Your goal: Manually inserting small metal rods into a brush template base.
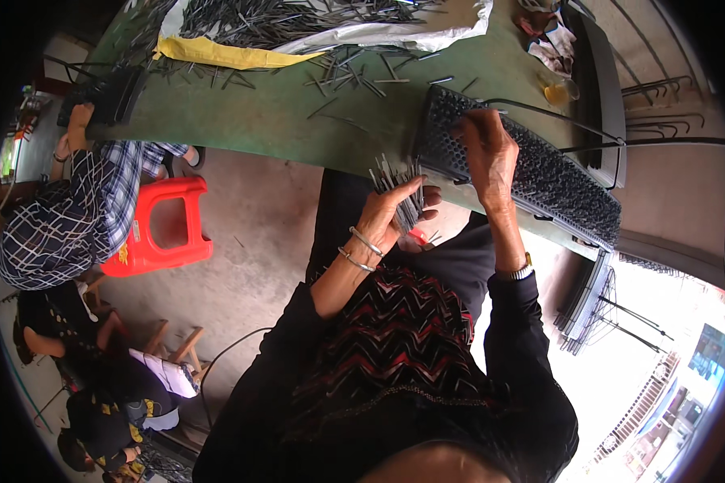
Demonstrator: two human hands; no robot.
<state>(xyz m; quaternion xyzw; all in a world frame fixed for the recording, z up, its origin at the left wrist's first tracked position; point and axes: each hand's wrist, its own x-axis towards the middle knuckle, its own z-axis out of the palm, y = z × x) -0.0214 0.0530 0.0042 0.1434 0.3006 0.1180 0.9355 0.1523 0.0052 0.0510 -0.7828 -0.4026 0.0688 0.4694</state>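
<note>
My left hand (381, 216) is closed around a bundle of thin dark sticks (408, 203), its thumb across them and their ends poking up. It hangs just off the table's near edge, above my lap. My right hand (491, 157) is pinched over a long black rack (560, 187) whose top is full of small holes or studs. What its fingertips grip, if anything, is too small to make out. The rack slants along the right side of the green table (242, 113), partly beyond its edge.
More dark sticks (298, 20) are heaped on a white sack (427, 34) at the back, with strays scattered before it. A cup of amber liquid (560, 92) and a black cable (552, 122) lie near the rack. At left, a person in plaid (52, 221) sits by a red stool (187, 256).
</note>
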